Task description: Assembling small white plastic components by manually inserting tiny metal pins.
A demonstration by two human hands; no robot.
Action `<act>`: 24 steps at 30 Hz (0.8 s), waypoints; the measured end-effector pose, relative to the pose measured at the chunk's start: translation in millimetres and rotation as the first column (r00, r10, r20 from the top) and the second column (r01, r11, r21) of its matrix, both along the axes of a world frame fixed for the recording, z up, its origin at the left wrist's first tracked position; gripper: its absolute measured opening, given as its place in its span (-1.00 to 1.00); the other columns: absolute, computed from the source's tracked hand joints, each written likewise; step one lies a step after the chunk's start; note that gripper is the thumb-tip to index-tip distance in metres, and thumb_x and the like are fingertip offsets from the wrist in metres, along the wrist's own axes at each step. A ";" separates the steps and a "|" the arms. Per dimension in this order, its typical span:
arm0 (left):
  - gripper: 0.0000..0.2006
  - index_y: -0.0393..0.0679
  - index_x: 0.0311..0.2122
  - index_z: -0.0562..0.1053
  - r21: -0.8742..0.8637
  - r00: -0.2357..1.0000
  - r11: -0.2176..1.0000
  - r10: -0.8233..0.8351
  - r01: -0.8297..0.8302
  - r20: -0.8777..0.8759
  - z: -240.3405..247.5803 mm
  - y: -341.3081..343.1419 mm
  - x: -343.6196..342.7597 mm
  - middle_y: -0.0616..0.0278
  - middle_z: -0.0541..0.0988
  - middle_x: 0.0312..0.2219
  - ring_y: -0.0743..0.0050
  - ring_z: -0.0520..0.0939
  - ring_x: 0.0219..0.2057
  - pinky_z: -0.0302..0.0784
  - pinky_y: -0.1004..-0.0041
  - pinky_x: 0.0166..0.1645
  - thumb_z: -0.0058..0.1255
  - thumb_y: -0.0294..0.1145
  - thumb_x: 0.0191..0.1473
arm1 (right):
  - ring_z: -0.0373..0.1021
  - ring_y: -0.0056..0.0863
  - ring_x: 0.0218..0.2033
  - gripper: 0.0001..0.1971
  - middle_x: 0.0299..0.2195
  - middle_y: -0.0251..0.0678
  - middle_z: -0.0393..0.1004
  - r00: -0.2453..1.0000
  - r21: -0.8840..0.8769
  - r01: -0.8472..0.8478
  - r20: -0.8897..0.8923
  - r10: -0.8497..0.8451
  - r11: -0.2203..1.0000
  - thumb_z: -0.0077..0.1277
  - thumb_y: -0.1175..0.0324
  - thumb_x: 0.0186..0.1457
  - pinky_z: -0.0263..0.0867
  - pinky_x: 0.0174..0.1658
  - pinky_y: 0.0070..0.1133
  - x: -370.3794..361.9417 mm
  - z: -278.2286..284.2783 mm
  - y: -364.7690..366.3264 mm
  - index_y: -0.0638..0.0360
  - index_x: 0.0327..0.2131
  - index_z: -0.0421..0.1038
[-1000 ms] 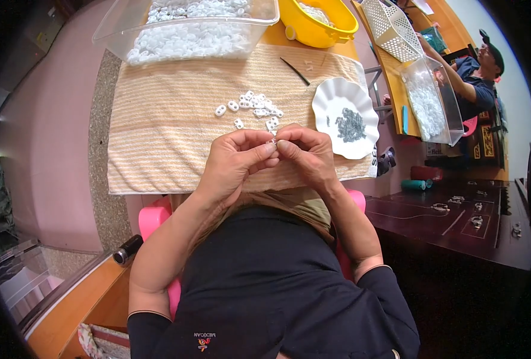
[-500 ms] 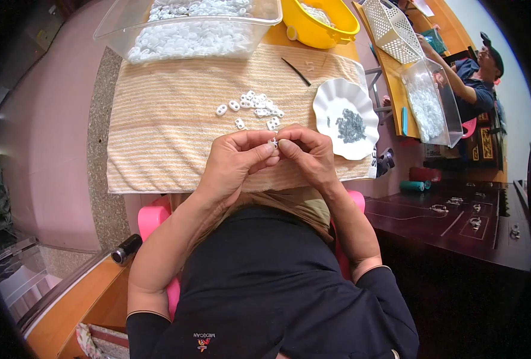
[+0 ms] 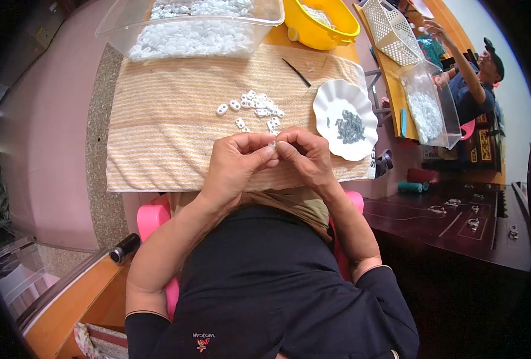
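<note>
Item in hand: one small white plastic piece [image 3: 272, 144], pinched between the fingertips of the left hand [image 3: 237, 160] and the right hand [image 3: 305, 157], both closed narrow on it, held just above the near edge of the striped towel [image 3: 170, 131] that covers the bench [image 3: 101, 119]. What exactly is being fitted to the piece is too small to tell. Handling, as a judgement: the step looks like fine fingertip assembly, best done low over the towel so a dropped part lands soft and does not roll; a light, square pinch and both wrists steadied against the bench edge would keep the part aligned. Stock nearby: loose white pieces [image 3: 256, 107] scattered on the towel just beyond the hands; a thin dark tool [image 3: 296, 72] lying further back; a white scalloped dish [image 3: 344, 119] to the right with a small heap of grey metal bits [image 3: 349, 127]. Containers: a clear rectangular tub [image 3: 122, 33] of white pieces at the far edge; a round yellow bowl [image 3: 337, 37] beside it; a white lattice basket [image 3: 391, 33] and a second clear tub [image 3: 451, 119] further right, where another person [image 3: 475, 78] works. No readable label or sign shows on any container.
</note>
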State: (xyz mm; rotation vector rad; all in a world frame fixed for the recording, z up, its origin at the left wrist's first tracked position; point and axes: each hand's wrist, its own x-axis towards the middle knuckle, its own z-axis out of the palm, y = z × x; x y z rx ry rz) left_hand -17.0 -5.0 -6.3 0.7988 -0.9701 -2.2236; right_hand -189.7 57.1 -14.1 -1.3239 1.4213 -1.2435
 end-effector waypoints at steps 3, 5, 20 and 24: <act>-0.79 -0.35 -0.17 0.48 -0.008 1.000 1.000 0.006 -0.006 -0.014 -0.6 0.0 0.3 0.19 0.59 -0.37 0.61 0.60 -0.38 0.58 0.62 -0.21 0.08 -0.54 0.06 | 0.36 -0.71 -0.37 -0.89 -0.39 -0.37 0.48 0.999 -0.037 -0.026 -0.046 0.024 0.999 0.04 0.48 0.13 0.30 -0.31 -0.73 0.4 3.3 -0.7 0.35 -0.33 0.46; -0.79 -0.36 -0.17 0.48 0.002 1.000 1.000 0.005 -0.005 -0.024 2.2 -0.4 0.4 0.20 0.59 -0.37 0.61 0.59 -0.39 0.57 0.61 -0.21 0.08 -0.54 0.06 | 0.37 -0.70 -0.36 -0.89 -0.38 -0.35 0.47 0.997 -0.057 -0.040 -0.073 0.036 0.998 0.01 0.50 0.15 0.32 -0.30 -0.73 0.2 5.2 -1.0 0.37 -0.32 0.45; -0.82 -0.35 -0.20 0.47 0.044 0.998 0.999 -0.003 0.005 -0.065 4.7 -3.2 0.0 0.18 0.58 -0.38 0.57 0.59 -0.38 0.57 0.59 -0.22 0.06 -0.55 0.06 | 0.42 -0.59 -0.29 -0.84 -0.26 -0.25 0.47 0.964 0.059 -0.098 0.252 0.080 0.993 0.02 0.58 0.10 0.42 -0.21 -0.65 -10.9 10.0 0.3 0.40 -0.22 0.45; -0.82 -0.34 -0.20 0.48 0.056 0.998 0.998 0.001 0.002 -0.059 3.9 -2.8 0.6 0.19 0.58 -0.39 0.58 0.60 -0.39 0.58 0.59 -0.22 0.08 -0.55 0.05 | 0.41 -0.61 -0.30 -0.86 -0.29 -0.28 0.48 0.973 0.063 -0.102 0.214 0.087 0.993 0.03 0.54 0.11 0.38 -0.21 -0.68 -7.9 12.7 -0.8 0.39 -0.25 0.46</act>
